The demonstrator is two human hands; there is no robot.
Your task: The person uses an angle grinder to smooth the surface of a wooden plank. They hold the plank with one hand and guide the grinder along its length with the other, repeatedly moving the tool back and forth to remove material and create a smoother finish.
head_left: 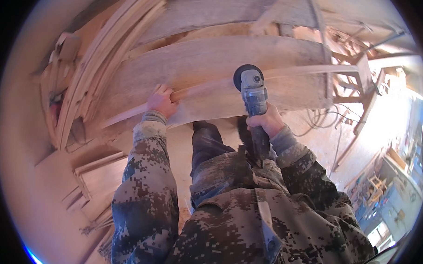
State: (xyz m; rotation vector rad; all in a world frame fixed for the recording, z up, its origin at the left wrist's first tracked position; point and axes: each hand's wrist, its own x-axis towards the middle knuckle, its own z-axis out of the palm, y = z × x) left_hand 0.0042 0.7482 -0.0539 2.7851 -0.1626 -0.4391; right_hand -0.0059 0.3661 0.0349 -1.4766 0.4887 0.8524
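Note:
My right hand [266, 121] is wrapped round the body of an angle grinder [255, 101]. The grinder's dark round disc [245, 76] lies over a long, narrow wooden strip [297, 71]; whether it touches the wood I cannot tell. That strip runs across a wide wooden board [200, 57] that serves as a work surface. Farther left, my left hand [162, 101] rests on the strip with its fingers curled over it. Both forearms are in camouflage sleeves.
Long wooden boards [100, 58] lean at the left. A wooden frame [357, 81] stands off the board's right end, with a dark cable [321, 123] looping on the floor below. Wooden panels [100, 174] lie at lower left, and a cluttered bench [396, 189] is at far right.

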